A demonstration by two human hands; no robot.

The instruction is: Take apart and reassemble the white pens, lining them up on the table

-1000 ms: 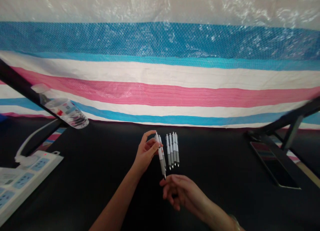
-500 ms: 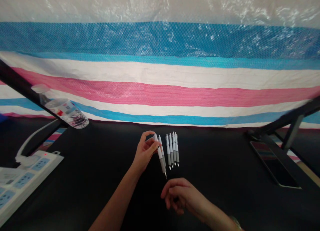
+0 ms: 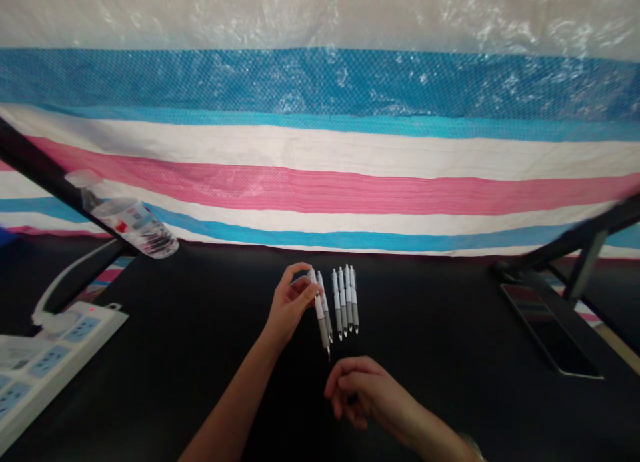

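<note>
Left hand (image 3: 291, 305) clenching two white-grey pens (image 3: 321, 310) in its fingers (image 3: 304, 290), four pens (image 3: 346, 301) lying aligned on black tabletop (image 3: 150, 382); right hand (image 3: 356, 390) hovering empty, fingers (image 3: 345, 375) loosely curled.

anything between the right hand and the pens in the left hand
Nothing visible stands in the way. Only the dark tabletop lies between the right hand and the pens in the left hand. The row of pens sits to the right of the held ones, outside that gap.
</note>
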